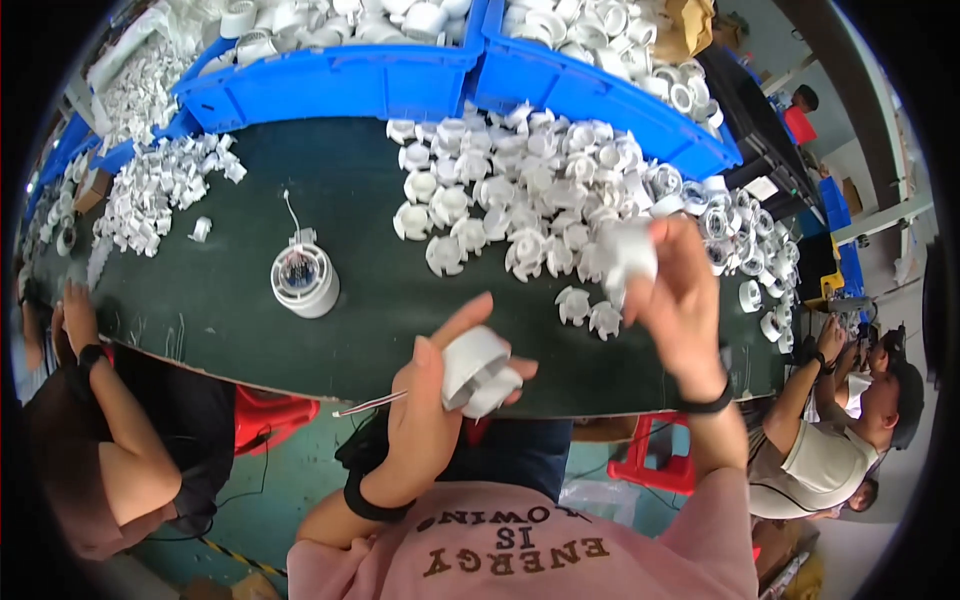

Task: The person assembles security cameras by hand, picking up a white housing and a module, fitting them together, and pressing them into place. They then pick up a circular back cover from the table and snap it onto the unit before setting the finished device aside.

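My left hand is closed around a white round plastic housing, tilted, near the front edge of the table. A thin cable sticks out to the left beside that hand. To the right, my right hand pinches a white plastic part, raised at the right side of the pile of white pronged caps. Motion blurs this part, so its exact shape is unclear. Left of my hands, a white cylindrical unit with a circuit board inside and a short wire stands upright on the table.
Blue bins full of white parts line the table's far side. Small white clips are heaped at the left, and round white housings at the right. Co-workers sit on both sides: an arm left, a person right.
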The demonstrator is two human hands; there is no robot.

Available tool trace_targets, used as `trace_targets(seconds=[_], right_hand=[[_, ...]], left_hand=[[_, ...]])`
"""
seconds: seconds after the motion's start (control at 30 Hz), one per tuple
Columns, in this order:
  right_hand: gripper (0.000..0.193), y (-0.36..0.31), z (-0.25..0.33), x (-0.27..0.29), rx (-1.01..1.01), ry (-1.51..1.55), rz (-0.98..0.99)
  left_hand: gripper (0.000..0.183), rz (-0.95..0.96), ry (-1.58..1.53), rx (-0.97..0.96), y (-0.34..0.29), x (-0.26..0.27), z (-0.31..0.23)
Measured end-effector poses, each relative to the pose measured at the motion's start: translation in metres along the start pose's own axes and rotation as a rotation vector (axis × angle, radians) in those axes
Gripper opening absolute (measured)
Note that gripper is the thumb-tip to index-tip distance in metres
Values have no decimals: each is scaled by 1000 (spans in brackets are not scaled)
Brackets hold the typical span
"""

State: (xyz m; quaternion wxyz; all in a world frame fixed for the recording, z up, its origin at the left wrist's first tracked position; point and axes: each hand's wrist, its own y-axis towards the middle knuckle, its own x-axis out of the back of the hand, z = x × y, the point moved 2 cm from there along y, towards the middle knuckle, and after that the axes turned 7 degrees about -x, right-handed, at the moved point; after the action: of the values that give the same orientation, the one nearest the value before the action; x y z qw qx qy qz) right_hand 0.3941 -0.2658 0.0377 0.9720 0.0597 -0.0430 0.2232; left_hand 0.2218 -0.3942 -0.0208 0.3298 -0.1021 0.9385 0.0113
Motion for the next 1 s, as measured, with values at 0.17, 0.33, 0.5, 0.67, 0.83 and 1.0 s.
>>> trace_targets(seconds=[0.17,0.33,0.5,0.67,0.83,1.0], right_hand=[[58,-77,-30,-45,-83,49,49],[55,-92,-52,-52,-149,67,65],[54,-108,-56,-49,-147,97,131],[57,-108,-55,-43,-59,-33,98],[60,-108,-59,-46,183,-170,4],[63,-110,-57,-43,249,-250,-38]], left_hand=[[62,72,331,-141,6,-10,18],[45,198,454,-158,-7,-14,27],[36,249,627,-94,-6,-5,23],[34,162,622,-185,-5,-18,23],[36,230,688,-175,-6,-22,25],[40,195,719,-183,-9,-26,29]])
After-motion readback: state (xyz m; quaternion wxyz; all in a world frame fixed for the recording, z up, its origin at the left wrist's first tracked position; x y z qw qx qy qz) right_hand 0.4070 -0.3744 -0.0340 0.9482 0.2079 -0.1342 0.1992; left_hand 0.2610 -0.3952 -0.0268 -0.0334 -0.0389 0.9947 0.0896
